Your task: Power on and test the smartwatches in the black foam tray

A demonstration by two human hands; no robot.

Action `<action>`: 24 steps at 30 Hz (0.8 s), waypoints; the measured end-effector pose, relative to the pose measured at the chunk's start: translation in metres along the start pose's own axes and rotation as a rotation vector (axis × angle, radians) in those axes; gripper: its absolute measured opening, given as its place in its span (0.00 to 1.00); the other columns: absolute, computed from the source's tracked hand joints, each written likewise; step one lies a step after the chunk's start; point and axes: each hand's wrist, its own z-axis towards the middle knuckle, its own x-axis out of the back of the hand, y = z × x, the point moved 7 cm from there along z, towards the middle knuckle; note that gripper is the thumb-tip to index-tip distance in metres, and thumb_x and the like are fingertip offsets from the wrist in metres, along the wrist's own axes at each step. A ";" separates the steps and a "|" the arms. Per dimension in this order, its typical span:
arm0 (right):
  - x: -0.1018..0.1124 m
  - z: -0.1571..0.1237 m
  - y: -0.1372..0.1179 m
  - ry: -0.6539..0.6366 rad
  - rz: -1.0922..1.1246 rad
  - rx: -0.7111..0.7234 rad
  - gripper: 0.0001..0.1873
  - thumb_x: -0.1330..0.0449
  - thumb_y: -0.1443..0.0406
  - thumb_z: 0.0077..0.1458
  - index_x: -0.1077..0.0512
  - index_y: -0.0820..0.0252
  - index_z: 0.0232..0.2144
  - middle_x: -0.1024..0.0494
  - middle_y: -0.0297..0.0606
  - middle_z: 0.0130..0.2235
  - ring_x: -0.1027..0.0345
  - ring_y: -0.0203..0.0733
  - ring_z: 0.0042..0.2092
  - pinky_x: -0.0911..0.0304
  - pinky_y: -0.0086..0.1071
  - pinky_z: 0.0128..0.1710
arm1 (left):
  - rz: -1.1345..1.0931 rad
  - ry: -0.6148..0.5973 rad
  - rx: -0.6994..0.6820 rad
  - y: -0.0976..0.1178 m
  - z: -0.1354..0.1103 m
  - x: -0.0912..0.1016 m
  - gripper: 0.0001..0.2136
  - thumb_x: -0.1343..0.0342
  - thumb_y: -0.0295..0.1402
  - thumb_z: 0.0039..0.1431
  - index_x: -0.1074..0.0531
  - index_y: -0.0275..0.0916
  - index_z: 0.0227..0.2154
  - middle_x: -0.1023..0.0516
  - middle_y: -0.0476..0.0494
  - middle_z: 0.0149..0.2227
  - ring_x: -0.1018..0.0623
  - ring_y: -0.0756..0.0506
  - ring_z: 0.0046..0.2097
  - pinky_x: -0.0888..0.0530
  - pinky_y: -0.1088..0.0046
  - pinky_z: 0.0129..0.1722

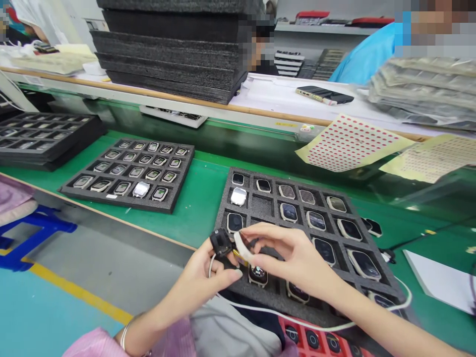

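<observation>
The left hand (pixel 213 277) has its grip around a black plastic block (pixel 221 241) with a white cable (pixel 320 329); the right hand's (pixel 293 253) narrow grip pinches a pale, edge-on watch case (pixel 242 246) by opposite ends, probably sparing its faces, above the dark-grey foam tray's (pixel 262 206) nine-o'clock side.

I watch through a single feed, the head camera, which looks forward and down from above the person's own lap (pixel 230 317), seen at bottom centre. Nearest to me, the left hand (pixel 204 276) and right hand (pixel 293 253) fill the lower middle, over the foam smartwatch tray (pixel 262 206). The green workbench (pixel 199 198) lies askew to my view, its front edge (pixel 128 222) slanting from the left side down toward the centre. A raised shelf (pixel 271 96) crosses the upper frame, farther off.
</observation>
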 end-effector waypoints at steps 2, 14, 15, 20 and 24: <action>-0.004 -0.001 0.016 -0.008 0.270 -0.169 0.17 0.35 0.61 0.52 0.26 0.64 0.43 0.22 0.44 0.40 0.28 0.46 0.42 0.31 0.37 0.43 | 0.011 0.048 -0.037 0.001 -0.001 0.002 0.19 0.38 0.32 0.51 0.34 0.40 0.46 0.30 0.49 0.37 0.40 0.59 0.21 0.42 0.83 0.19; -0.018 -0.014 0.029 -0.001 0.449 -0.259 0.18 0.34 0.59 0.51 0.24 0.62 0.42 0.21 0.43 0.41 0.28 0.42 0.39 0.34 0.33 0.41 | 0.058 0.239 -0.111 0.008 -0.007 -0.003 0.12 0.41 0.35 0.56 0.35 0.38 0.41 0.32 0.53 0.26 0.36 0.57 0.20 0.40 0.85 0.15; -0.019 -0.015 0.030 -0.005 0.444 -0.269 0.17 0.34 0.59 0.51 0.24 0.62 0.42 0.21 0.43 0.41 0.28 0.42 0.40 0.34 0.33 0.41 | 0.059 0.249 -0.107 0.007 -0.009 -0.002 0.11 0.41 0.36 0.56 0.34 0.38 0.39 0.31 0.53 0.26 0.36 0.57 0.20 0.39 0.85 0.15; -0.022 -0.018 0.032 -0.011 0.441 -0.264 0.16 0.36 0.60 0.53 0.25 0.63 0.42 0.22 0.43 0.42 0.28 0.41 0.39 0.32 0.32 0.39 | 0.172 0.336 -0.174 0.007 -0.012 0.005 0.10 0.39 0.36 0.53 0.32 0.37 0.32 0.30 0.51 0.27 0.34 0.55 0.23 0.35 0.85 0.18; -0.018 -0.018 0.027 0.015 0.421 -0.228 0.18 0.35 0.59 0.53 0.26 0.62 0.44 0.22 0.43 0.43 0.28 0.45 0.42 0.32 0.36 0.42 | 0.180 0.276 -0.122 0.003 -0.008 0.003 0.13 0.39 0.36 0.54 0.31 0.38 0.39 0.29 0.49 0.29 0.31 0.53 0.24 0.32 0.83 0.17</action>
